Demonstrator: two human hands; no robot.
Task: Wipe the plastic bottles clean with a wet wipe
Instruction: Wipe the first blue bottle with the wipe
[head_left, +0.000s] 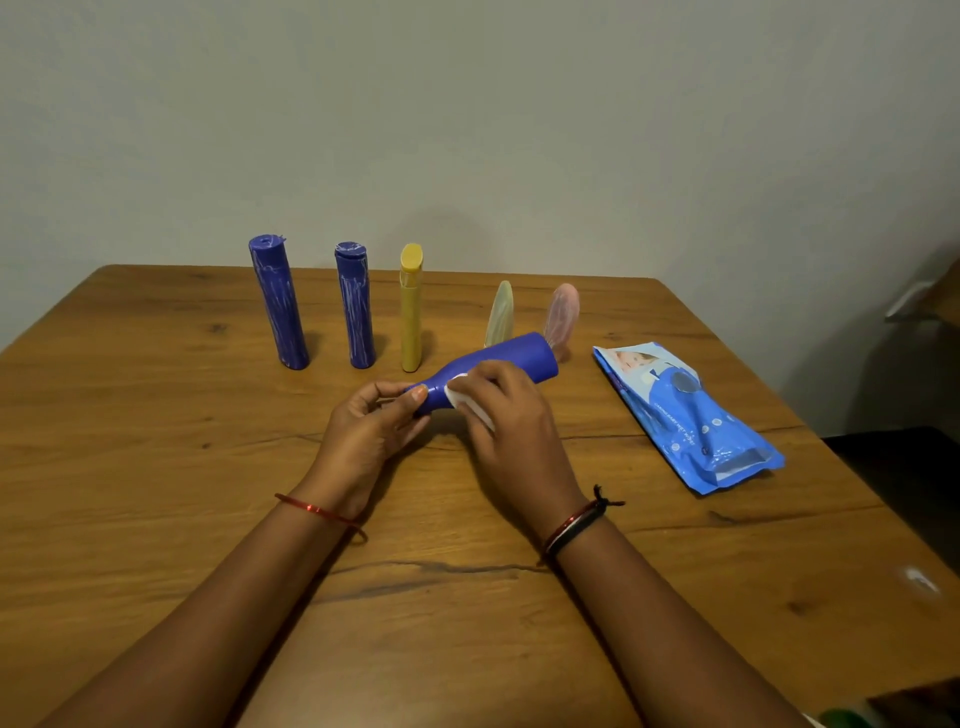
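Hands meet over the middle of the wooden worktop (156, 415), where a blue bottle (511, 356) is held on its side, lifted a little above the wood, its narrow cap end toward the left and its wide base pointing away to the right. The left hand (363, 431) grips the cap end, fingers (395, 387) curled round it and thumb on the near side. The right hand (506, 415) lies over the bottle's body, its fingers bent down and pressing a folded white wet wipe (460, 397) against the blue plastic.

Behind them a row of bottles stands upright near the wall: a tall streaked blue bottle (278, 304) at far left, a second streaked blue bottle (356, 306) beside it, then a slim yellow bottle (410, 312). Further right stand a pale green tube (500, 312) and a pink tube (563, 314), both partly hidden by the held bottle.

To the right a blue pack of wet wipes (685, 415) lies flat on the worktop, well apart from the hands. Thin bangles circle both wrists.
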